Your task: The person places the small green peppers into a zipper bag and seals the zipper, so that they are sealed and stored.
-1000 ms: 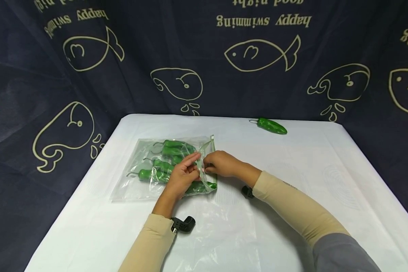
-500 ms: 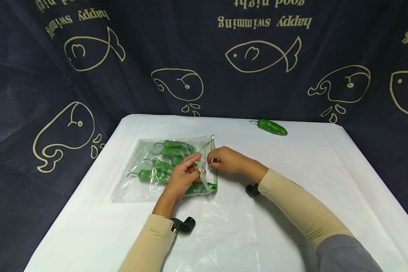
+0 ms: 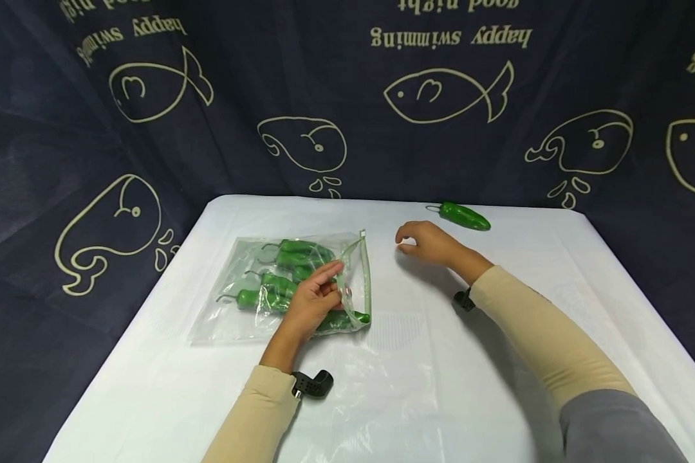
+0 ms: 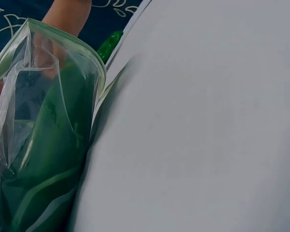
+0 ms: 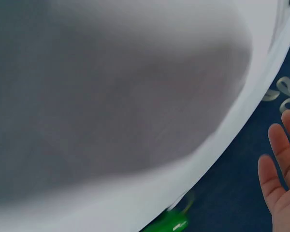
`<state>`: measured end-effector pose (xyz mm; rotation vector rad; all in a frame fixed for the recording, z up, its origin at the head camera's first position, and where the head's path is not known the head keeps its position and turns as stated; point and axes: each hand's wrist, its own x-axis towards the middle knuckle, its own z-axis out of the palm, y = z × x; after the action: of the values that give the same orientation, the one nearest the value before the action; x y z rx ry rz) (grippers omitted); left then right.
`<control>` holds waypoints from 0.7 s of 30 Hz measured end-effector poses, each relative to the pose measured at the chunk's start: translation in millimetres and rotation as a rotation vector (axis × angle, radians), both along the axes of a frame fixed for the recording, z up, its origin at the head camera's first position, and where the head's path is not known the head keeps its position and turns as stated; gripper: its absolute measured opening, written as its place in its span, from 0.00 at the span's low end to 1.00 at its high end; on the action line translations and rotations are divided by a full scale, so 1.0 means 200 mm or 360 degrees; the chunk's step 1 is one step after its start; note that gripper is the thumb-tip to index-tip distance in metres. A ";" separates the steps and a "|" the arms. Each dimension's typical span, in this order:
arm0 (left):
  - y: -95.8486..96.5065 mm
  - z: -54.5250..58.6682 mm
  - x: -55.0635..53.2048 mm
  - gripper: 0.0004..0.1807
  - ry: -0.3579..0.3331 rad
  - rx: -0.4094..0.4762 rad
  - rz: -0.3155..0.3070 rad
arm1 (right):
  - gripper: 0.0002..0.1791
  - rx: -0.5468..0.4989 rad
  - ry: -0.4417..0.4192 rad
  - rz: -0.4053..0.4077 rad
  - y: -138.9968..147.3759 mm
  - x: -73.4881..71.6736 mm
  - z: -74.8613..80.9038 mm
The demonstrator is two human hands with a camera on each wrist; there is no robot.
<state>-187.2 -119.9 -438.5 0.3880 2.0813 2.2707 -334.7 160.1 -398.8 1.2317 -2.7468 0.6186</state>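
A clear zip bag [image 3: 220, 328] lies on the table's left half with several long green peppers [image 3: 266, 299] inside. Its mouth faces right and stands partly apart. My left hand [image 3: 309, 305] pinches the plastic at that mouth, over the peppers. The left wrist view shows the bag's green-edged mouth [image 4: 72, 35] close up, a pepper [image 4: 48, 140] behind the plastic. My right hand [image 3: 431, 243] is above the table, right of the bag, fingers loosely bent and holding nothing. Beyond it, near the back edge, a single green pepper [image 3: 465, 217] lies loose.
A white cloth covers the table [image 3: 498, 399]. Behind its far edge hangs a dark blue curtain [image 3: 359, 167] with fish and whale drawings. Black wrist cameras [image 3: 315, 383] sit on both forearms.
My right hand has left the bag's mouth and moved right and back, toward the loose pepper. The left hand and the bag have stayed in place.
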 end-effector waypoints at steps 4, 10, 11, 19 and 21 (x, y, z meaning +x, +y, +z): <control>0.00 0.00 0.00 0.31 -0.0002 0.0011 0.0008 | 0.10 0.0029 -0.0054 -0.0165 0.12 -0.05 -0.01; 0.00 0.01 0.01 0.31 -0.0010 0.0000 0.0002 | 0.13 0.0038 -0.0156 -0.0365 0.28 -0.11 -0.03; 0.00 0.00 0.01 0.31 -0.0009 -0.0004 0.0000 | 0.14 0.0047 -0.0166 -0.0384 0.30 -0.11 -0.03; 0.00 0.00 0.00 0.31 0.0006 0.0014 -0.0003 | 0.24 0.0126 -0.0185 -0.0561 0.46 -0.17 -0.02; 0.00 0.00 0.00 0.31 0.0010 0.0016 0.0006 | 0.26 0.0096 -0.0214 -0.0601 0.50 -0.18 -0.02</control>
<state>-186.6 -119.4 -437.9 0.3929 2.0762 2.2859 -371.5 259.7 -402.0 0.6675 -3.0117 0.5990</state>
